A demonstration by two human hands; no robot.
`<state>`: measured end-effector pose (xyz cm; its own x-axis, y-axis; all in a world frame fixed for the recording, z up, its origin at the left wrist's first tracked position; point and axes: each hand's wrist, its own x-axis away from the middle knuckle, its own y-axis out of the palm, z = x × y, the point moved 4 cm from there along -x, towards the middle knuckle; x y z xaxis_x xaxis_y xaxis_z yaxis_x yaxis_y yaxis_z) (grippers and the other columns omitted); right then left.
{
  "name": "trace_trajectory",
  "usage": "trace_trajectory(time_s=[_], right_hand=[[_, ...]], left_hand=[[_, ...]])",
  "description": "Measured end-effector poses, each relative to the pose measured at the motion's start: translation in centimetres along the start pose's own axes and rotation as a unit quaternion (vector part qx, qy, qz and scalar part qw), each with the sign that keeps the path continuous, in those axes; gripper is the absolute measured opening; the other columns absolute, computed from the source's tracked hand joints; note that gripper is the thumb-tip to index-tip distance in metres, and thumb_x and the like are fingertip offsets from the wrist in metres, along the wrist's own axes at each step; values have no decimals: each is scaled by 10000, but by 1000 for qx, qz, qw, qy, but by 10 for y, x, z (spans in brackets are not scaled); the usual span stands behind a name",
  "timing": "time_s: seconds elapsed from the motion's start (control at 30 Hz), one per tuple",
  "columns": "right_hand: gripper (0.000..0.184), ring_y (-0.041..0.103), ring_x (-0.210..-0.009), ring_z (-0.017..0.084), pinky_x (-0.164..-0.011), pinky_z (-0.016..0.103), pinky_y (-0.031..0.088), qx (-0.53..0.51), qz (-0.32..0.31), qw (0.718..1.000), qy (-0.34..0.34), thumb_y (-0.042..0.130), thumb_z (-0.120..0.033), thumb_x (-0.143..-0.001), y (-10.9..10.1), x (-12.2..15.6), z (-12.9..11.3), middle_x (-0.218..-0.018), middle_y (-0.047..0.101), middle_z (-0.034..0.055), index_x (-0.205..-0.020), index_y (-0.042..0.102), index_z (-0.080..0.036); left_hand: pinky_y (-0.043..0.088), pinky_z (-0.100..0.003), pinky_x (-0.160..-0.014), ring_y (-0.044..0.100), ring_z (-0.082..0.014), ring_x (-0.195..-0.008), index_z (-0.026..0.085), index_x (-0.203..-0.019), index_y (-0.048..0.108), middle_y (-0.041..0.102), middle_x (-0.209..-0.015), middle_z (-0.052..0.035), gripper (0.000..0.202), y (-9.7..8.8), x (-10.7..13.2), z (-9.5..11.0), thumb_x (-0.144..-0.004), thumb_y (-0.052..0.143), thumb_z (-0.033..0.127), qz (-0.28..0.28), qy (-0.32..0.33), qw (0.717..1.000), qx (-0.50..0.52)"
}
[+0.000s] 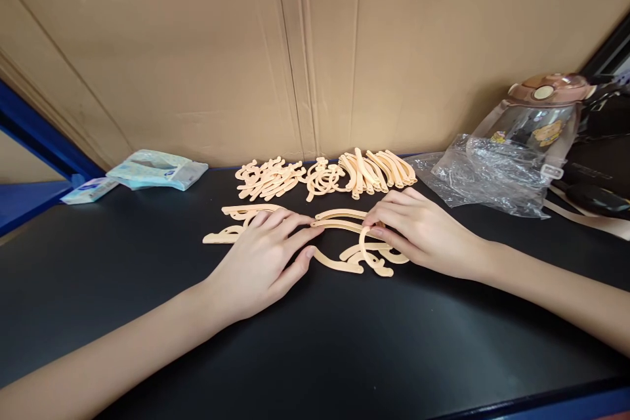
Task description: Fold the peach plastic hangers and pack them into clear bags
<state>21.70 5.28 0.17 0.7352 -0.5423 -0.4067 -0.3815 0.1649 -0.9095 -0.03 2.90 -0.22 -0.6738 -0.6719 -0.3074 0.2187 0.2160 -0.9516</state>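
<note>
Two peach-coloured curved plastic strips [339, 226] lie side by side between my hands. My left hand [270, 252] rests with fingers stretched out, its fingertips touching their left ends. The thumb sits apart, at the end of a lower curved piece [339, 266]. My right hand [423, 226] has its fingers bent together at the strips' right ends; its fingertips are partly hidden. Just below those fingers stands a C-shaped hook piece [363, 246], over more curved pieces [352, 252]. Left of my left hand are flat-edged pieces [219, 237], partly covered by it.
Along the cardboard wall [197, 46] lie piles of small hooked parts [270, 180], ring-like hooks [325, 180] and curved strips [377, 174]. Tissue packs [157, 169] lie at left. A crumpled clear bag [502, 174] and a drinking bottle [536, 121] stand at right on the black table [315, 354].
</note>
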Motion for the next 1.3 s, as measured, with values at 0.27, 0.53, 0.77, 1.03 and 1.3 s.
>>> trace_trajectory(time_s=[0.27, 0.53, 0.77, 1.03, 1.3], right_hand=[[180, 551, -806, 172, -769, 328, 372, 10, 48, 998, 31, 460, -257, -980, -10, 2, 1, -840, 644, 41, -930, 600, -155], [228, 507, -750, 134, -710, 283, 388, -265, 55, 950, 159, 443, -369, -985, -15, 1, 8, -793, 558, -6, -859, 532, -200], [260, 501, -725, 109, -681, 256, 409, -494, -82, 851, 157, 489, -419, -961, 1, 0, -16, -800, 561, -15, -855, 555, -191], [188, 572, -744, 109, -664, 248, 432, -441, -134, 884, 85, 487, -319, -973, 2, 3, -32, -852, 648, 17, -918, 590, -171], [181, 536, -755, 129, -690, 261, 433, -437, -45, 884, 160, 578, -345, -912, -3, 0, -14, -831, 567, 11, -819, 611, -193]], left_hand=[[374, -365, -930, 515, -213, -1137, 220, -1328, 497, 538, -1296, -70, 353, -13, 3, 1, -986, 409, 207, 97, -5, 995, 20], [453, -331, -954, 537, -201, -1159, 258, -1324, 462, 457, -1349, -69, 384, -28, 6, 2, -954, 464, 158, 192, -43, 975, 104], [547, -298, -786, 619, -142, -937, 264, -1177, 538, 442, -1276, -43, 223, -27, 5, 3, -956, 507, 248, 204, -123, 918, 316], [628, -266, -631, 645, -119, -781, 208, -858, 446, 518, -896, 36, 245, -7, -3, 2, -843, 678, 285, 146, -286, 755, 572], [573, -223, -594, 609, -107, -767, 180, -845, 507, 537, -923, 15, 161, 2, -3, -4, -818, 661, 220, 94, -332, 707, 617]])
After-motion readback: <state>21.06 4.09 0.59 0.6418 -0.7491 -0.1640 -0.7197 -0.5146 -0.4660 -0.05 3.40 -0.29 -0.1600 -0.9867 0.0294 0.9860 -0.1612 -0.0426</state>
